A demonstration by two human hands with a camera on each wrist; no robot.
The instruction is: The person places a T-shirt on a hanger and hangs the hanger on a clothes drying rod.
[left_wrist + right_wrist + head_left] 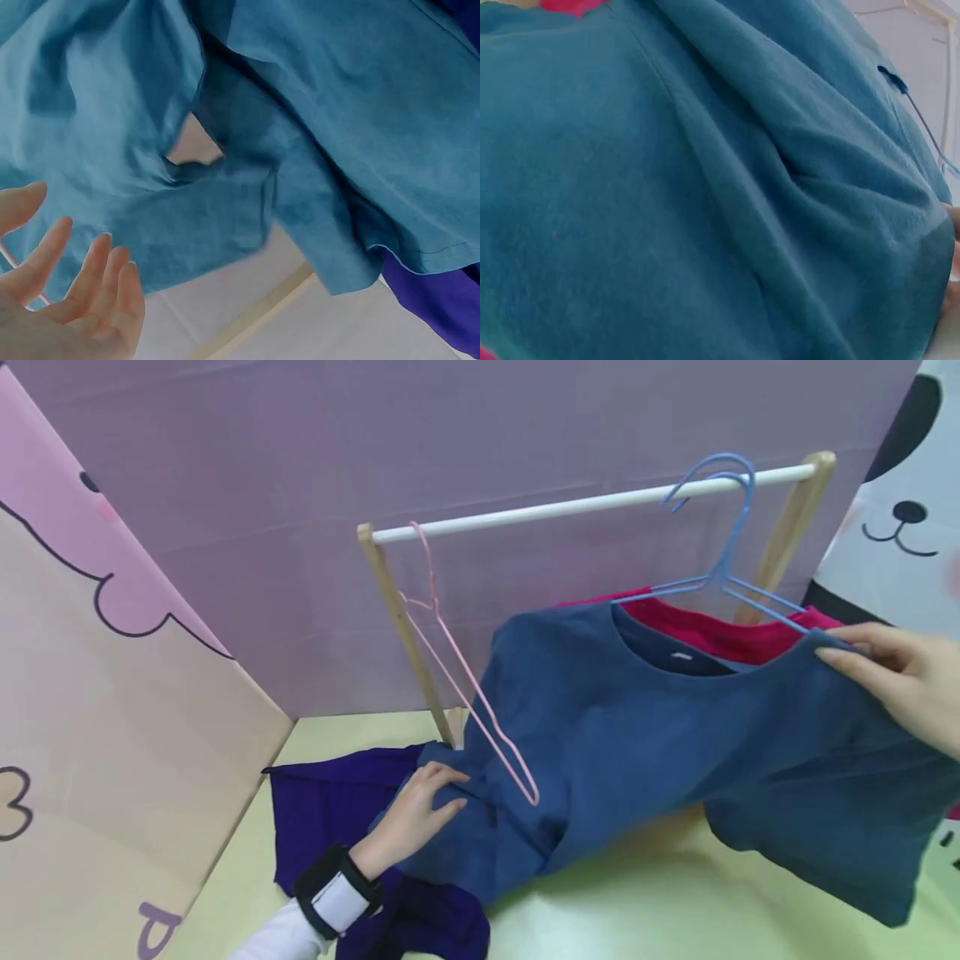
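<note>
A blue short-sleeved shirt (pixel 600 718) hangs from a blue hanger (pixel 722 578) on the rack's white rail, its left side draping low. At the shirt's right shoulder, my right hand (pixel 911 681) pinches the fabric between thumb and fingers, beside the hanger's end. The right wrist view is mostly filled by the shirt (pixel 705 195). My left hand (pixel 416 818) is by the low left part of the shirt, fingers loosely extended. In the left wrist view, the left hand (pixel 75 300) has relaxed, separated fingers and nothing in its grasp.
Behind the blue shirt hangs a red garment (pixel 693 631). A pink hanger (pixel 480 693) hangs bare at the left of the rail (pixel 555 508), overlapping the shirt. Dark purple clothing (pixel 322 810) lies on the pale table (pixel 600 918) at left. Printed panels (pixel 112 718) enclose the space.
</note>
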